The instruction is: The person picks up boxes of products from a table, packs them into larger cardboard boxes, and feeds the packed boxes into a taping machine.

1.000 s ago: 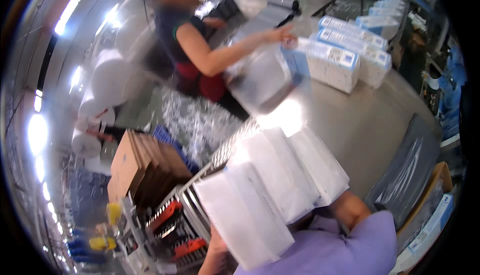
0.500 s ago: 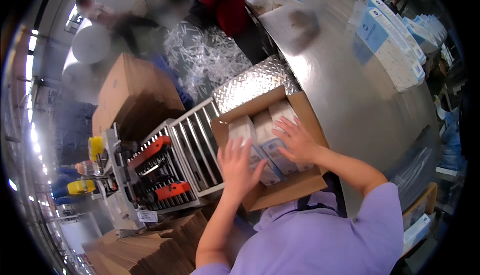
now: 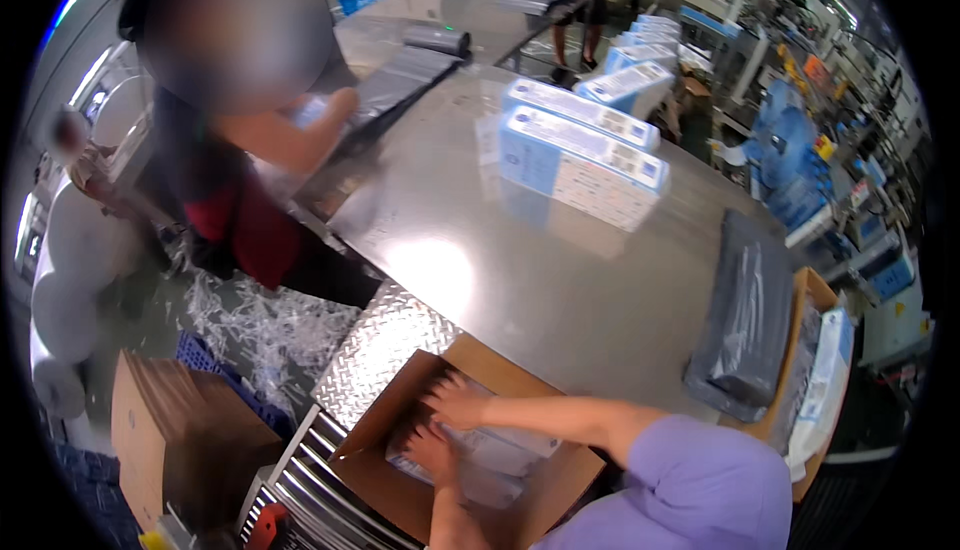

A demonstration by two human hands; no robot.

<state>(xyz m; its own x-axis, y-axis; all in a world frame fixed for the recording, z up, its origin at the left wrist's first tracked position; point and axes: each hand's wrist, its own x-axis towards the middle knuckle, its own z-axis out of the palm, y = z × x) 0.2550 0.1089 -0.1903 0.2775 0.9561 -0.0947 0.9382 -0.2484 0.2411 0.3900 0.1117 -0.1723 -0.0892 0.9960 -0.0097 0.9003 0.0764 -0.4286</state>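
An open brown cardboard carton (image 3: 500,365) stands in front of me. White and pale-blue boxes (image 3: 490,457) lie packed side by side inside it. My left hand (image 3: 432,450) reaches in from the lower edge, fingers spread over the tops of the boxes. Just beyond it, my right hand (image 3: 457,400) comes across from the right, its fingers also apart, near the carton's far wall. Neither hand grips anything. My fingertips are partly blurred, and the boxes under them are hidden.
The carton rests by a roller conveyor (image 3: 318,480) and a diamond-pattern metal plate (image 3: 385,345). On the steel table (image 3: 560,300) stand upright blue-white boxes (image 3: 585,170) and a grey plastic bundle (image 3: 745,320). A co-worker (image 3: 235,150) works at the far left, beyond stacked cardboard (image 3: 180,440).
My view has turned toward the right, so the carton sits lower and the table shows more. My hands have come closer together, toward the carton's far end.
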